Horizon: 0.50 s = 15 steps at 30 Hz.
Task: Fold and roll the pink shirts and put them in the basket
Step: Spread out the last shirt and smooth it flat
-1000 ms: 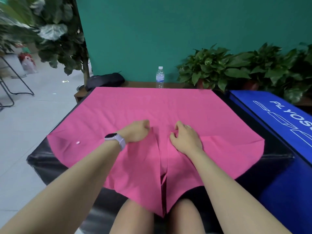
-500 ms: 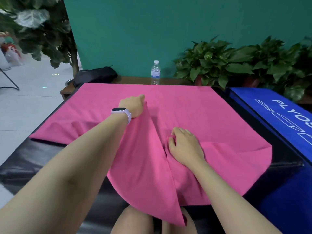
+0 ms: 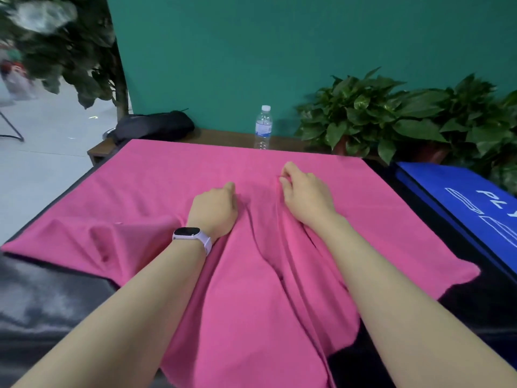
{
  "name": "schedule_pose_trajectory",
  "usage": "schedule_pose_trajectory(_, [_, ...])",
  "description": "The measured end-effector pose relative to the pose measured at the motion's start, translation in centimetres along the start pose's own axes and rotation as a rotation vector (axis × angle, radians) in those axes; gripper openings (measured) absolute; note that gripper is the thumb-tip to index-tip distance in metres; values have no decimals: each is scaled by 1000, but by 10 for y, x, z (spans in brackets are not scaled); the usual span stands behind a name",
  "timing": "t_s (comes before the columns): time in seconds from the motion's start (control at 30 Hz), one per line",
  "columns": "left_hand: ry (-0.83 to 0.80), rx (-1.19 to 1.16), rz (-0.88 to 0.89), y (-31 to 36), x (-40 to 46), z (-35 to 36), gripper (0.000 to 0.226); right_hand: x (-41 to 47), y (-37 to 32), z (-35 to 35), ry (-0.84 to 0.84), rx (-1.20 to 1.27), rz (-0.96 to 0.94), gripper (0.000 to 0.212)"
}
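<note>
A pink shirt (image 3: 156,189) lies spread across a black table (image 3: 42,298), its near part hanging over the front edge onto my lap. My left hand (image 3: 214,210), with a pale watch on the wrist, rests fisted on the cloth near the middle and seems to pinch a fold. To its right and slightly farther away, my right hand (image 3: 305,191) pinches a raised ridge of the pink fabric. Long creases run from both hands toward me. No basket is in view.
A water bottle (image 3: 263,127) and a black bag (image 3: 154,126) stand on a wooden ledge behind the table. Potted plants (image 3: 391,119) line the back right. A blue box (image 3: 475,203) sits at the right edge. A leafy tree (image 3: 64,43) stands at left.
My right hand has moved farther from me, pulling fabric with it. My left hand has come back toward the middle, and the lifted flap it held now lies down in creases.
</note>
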<state>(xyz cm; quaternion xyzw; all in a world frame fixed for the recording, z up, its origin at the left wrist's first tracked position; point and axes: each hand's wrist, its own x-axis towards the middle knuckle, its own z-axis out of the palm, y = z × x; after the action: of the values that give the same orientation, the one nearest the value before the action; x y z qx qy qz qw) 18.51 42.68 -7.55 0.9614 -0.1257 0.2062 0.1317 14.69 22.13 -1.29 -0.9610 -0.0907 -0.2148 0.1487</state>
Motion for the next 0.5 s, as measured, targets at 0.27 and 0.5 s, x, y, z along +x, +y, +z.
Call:
schedule_pose_trajectory(0.27, [-18, 19, 5, -2, 0, 5, 10, -4, 19, 66, -12, 45, 28, 14])
schedule_pose_trajectory(0.5, [-36, -25, -84, 10, -27, -14, 7, -32, 4, 47, -54, -32, 114, 36])
